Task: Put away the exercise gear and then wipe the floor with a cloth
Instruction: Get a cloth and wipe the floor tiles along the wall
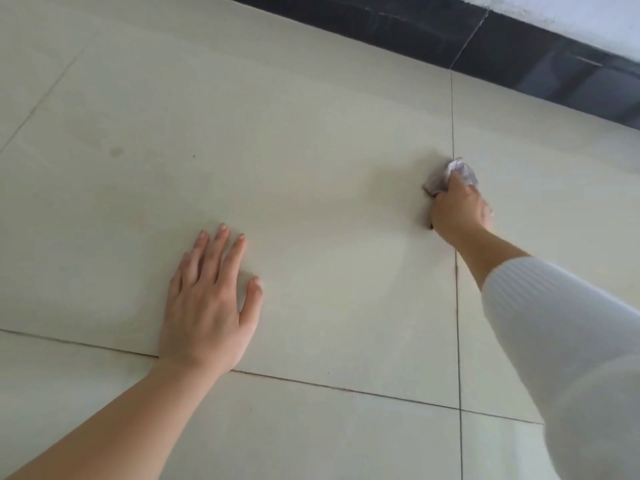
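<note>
L hand [207,306]: flat on the floor tile [311,168], palm down, fingers straight and slightly spread, thumb out to the R side. Holds nothing. Wrist sits right over the horiz grout line [346,388]; bare forearm runs in from bottom-left.

R hand [457,209]: fingers curled tight round a crumpled pale cloth [459,169] and pressing it onto the floor. Fingertips hidden under hand/cloth, so exact finger placement can't be told. R arm is stretched fwd, white ribbed sleeve [554,323] pushed up to approx mid-forearm.

Cloth: bunched into a wad, most of it sticking out past the knuckles on the far side of the hand. It touches the tile right at the vert grout line [453,116], well apart from L hand. Small dark strip at the hand's left edge; shadow or cloth edge, can't tell.

Floor: large cream glossy tiles w/ thin dark joints. Faint brownish spot [116,151] far left, tiny dark speck [194,156] near it. Black skirting strip [519,53] runs diagonally across top-right, white wall [588,19] above it.
</note>
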Demonstrator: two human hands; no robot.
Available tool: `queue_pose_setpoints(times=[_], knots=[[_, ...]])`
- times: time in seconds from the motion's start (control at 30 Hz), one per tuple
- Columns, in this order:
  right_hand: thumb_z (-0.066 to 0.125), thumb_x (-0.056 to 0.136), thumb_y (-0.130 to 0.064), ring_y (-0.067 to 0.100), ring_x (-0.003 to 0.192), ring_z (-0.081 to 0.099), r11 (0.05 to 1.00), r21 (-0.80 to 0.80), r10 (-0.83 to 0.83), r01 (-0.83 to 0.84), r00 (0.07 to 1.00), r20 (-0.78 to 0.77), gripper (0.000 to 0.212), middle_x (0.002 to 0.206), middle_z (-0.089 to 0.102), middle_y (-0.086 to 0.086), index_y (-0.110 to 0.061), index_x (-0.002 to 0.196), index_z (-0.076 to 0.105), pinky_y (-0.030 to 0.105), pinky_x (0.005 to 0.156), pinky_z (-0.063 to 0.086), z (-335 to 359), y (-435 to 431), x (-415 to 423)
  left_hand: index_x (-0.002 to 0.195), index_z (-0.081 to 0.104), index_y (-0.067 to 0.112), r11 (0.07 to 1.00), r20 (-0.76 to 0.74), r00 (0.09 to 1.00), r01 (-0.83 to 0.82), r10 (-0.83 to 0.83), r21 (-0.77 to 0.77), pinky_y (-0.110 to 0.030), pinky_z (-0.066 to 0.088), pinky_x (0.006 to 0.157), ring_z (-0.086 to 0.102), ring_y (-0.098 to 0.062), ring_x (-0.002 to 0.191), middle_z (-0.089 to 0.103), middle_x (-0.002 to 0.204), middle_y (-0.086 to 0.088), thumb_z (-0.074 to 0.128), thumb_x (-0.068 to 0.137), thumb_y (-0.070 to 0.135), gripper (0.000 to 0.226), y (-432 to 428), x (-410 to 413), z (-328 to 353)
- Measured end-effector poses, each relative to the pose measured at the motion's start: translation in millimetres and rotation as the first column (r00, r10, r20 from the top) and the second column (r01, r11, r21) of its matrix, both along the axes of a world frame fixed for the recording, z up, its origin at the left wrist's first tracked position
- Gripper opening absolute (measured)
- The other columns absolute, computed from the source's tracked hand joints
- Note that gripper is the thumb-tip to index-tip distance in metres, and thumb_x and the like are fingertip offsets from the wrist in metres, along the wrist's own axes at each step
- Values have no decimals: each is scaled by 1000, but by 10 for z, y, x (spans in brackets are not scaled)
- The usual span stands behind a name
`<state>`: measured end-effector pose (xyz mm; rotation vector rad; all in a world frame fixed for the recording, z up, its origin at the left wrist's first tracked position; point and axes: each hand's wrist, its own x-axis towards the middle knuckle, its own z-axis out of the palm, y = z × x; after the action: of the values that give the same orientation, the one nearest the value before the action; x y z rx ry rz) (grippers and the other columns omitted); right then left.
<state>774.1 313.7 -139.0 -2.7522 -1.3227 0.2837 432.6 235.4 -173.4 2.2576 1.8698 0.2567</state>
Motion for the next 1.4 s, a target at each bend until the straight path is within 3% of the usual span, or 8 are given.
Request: queue_pose_setpoints(times=[0.1,0.23,0.43,0.57,0.7,0.93,1.17,1.4], knots=[[35,92,-8,30,125,46,994,-32,-105,104,994,-28,52,153,31,3,-17,144,35,37,91,36,-17,296,-99,145,37,18,1000,2,1000,-4,4,5,-43,25,112,24,-25,144,31,155,-3,32,89,45,62,13,4,6],[33,92,-15,32,107,55,955,94,283,-282,959,-3,45,129,54,13,-18,135,43,31,76,35,-28,286,-784,145,36,18,1000,6,1000,-7,7,-9,-44,25,112,23,-26,144,30,155,-3,33,89,44,62,7,16,24],[36,91,-28,36,86,62,501,128,863,-856,505,-2,52,104,63,13,-17,141,46,37,63,47,-12,-208,-1086,146,34,19,999,-4,1000,-1,0,-41,-43,23,114,22,-26,144,28,156,-3,31,90,45,62,15,10,55],[36,93,-16,35,107,55,927,36,374,-374,927,12,52,123,56,15,-24,145,37,37,80,44,-40,198,-412,146,35,18,999,-3,1000,-1,1,-41,-41,20,114,21,-26,144,27,156,-3,32,90,43,61,16,10,58],[42,94,-13,22,141,26,988,-57,-146,146,989,5,59,155,25,7,-11,150,21,39,107,32,-9,645,-25,145,37,17,1000,1,1000,4,-4,-26,-42,21,113,23,-27,144,28,156,-4,34,90,42,60,15,9,57],[39,91,-14,31,111,57,999,53,10,3,973,-231,42,120,58,13,-8,131,48,38,91,49,68,1179,-481,145,38,16,999,-13,1000,8,-9,-39,-43,21,114,23,-28,144,27,156,-5,35,90,41,60,23,10,59],[37,94,-15,32,137,31,929,-62,326,-366,884,-334,59,152,32,7,-35,148,28,36,112,27,153,1071,-971,144,39,15,999,-14,1000,9,-9,-41,-45,23,111,25,-30,142,29,155,-7,36,89,40,60,27,11,45],[35,96,-15,22,126,42,854,-54,435,-518,767,-472,56,145,42,-6,-49,141,34,24,92,34,182,389,-1488,142,41,14,999,46,998,33,-32,-24,-43,18,110,28,-31,141,33,154,-8,41,88,36,58,28,-1,2]])
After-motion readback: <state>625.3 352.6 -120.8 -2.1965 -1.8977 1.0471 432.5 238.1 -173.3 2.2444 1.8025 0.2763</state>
